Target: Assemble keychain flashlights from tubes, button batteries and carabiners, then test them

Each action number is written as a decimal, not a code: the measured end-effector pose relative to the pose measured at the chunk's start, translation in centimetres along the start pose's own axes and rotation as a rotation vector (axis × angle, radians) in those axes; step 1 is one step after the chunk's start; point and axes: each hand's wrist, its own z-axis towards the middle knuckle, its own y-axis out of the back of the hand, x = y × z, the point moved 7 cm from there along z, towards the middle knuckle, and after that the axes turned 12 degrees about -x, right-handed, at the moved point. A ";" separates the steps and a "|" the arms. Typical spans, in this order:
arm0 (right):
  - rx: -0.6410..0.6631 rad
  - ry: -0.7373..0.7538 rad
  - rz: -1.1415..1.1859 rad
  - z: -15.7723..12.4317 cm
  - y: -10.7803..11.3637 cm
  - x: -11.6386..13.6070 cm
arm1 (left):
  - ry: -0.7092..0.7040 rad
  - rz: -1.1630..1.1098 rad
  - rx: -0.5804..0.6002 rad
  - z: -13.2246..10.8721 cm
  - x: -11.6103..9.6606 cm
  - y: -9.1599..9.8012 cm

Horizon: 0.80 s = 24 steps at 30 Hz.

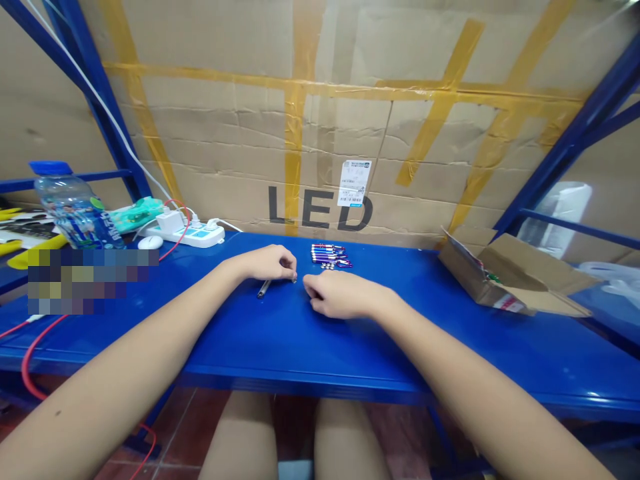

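My left hand [270,263] is closed in a pinch above the blue table, with a tiny shiny piece [295,279] at the fingertips, too small to name. Under that hand lies a slim dark pen-like thing [263,289], partly covered by it. A short gap to the right, my right hand [339,293] is closed, fingers curled toward the left one; whatever they hold, if anything, is hidden. Just beyond the hands, several small metallic tubes with clips [327,254], purple, blue and red, lie side by side. Several small round silvery pieces [327,266] sit at their near edge.
On the blue table [280,347], an open cardboard box [480,280] stands at the right. At the left are a water bottle [75,207], a white power strip [195,233] and a red cable [35,360]. A large taped carton [240,133] walls the back.
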 end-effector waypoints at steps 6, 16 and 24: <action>-0.172 -0.326 0.221 -2.7 3.1 -8.4 | -0.114 -0.047 -0.098 0.2 -3.6 -0.6; -0.260 -0.379 0.152 -2.6 2.3 -10.7 | -0.305 0.312 -0.362 2.5 -7.8 -2.6; -0.197 -0.349 0.125 -2.5 1.6 -10.2 | -0.336 0.387 -0.296 3.1 -7.9 -4.0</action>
